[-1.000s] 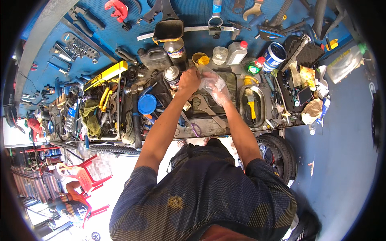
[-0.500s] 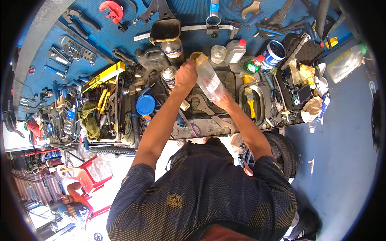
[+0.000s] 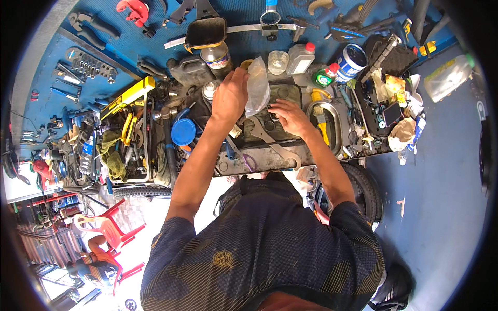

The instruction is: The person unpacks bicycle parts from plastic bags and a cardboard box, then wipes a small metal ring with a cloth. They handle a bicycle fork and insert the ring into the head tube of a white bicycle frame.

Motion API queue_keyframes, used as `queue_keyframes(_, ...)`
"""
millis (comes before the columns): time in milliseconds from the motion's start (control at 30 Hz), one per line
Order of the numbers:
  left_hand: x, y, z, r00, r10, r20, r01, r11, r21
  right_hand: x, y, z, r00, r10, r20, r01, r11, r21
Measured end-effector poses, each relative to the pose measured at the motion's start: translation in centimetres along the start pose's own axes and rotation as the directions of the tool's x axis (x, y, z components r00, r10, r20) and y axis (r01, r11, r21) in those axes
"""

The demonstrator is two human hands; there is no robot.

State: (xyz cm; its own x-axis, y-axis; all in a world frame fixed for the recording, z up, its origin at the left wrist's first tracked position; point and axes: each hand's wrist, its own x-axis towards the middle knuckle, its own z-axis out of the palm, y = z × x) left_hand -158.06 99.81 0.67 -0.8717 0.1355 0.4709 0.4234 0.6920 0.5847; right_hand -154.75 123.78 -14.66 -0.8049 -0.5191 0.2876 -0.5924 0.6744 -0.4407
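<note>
My left hand (image 3: 231, 97) is closed on the upper edge of a clear plastic bag (image 3: 257, 89), which hangs over the bench. My right hand (image 3: 292, 118) is off the bag, its fingers apart, close to small dark round parts (image 3: 270, 123) on a dark tray (image 3: 288, 94). Whether its fingertips touch those parts, I cannot tell. Below the bag lies a flat metal wrench (image 3: 268, 138). A spray can (image 3: 209, 90) stands just left of my left hand, partly hidden by it.
To the right, a metal tray (image 3: 335, 149) holds a yellow-handled brush (image 3: 322, 129). Behind are bottles, a white-and-blue tub (image 3: 351, 63) and a dark jug (image 3: 191, 71). A blue lid (image 3: 183, 132) and crowded tools lie left. A person sits by a red chair (image 3: 106, 228).
My right hand has let go of the bag's lower end and lies lower, near the small dark parts. The bag now hangs from my left hand alone, and the view has shifted slightly.
</note>
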Motion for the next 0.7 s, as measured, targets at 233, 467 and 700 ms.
queue_keyframes(233,-0.6,0.6,-1.5,0.999,0.011,-0.035,-0.011,1.000,-0.005,0.9,-0.3,-1.9,0.980,0.049,-0.194,-0.029,0.994,0.104)
queue_keyframes(467,-3.9,0.8,-12.0,0.953,-0.215,-0.215,0.234,0.970,0.067,0.5,-1.2,-5.9,0.909,0.305,-0.283,-0.262,0.948,0.180)
queue_keyframes(700,-7.5,-6.0,-20.5,0.820,-0.187,-0.540,0.374,0.891,0.259,0.1,-0.3,-5.8,0.855,0.508,-0.106,-0.474,0.848,0.238)
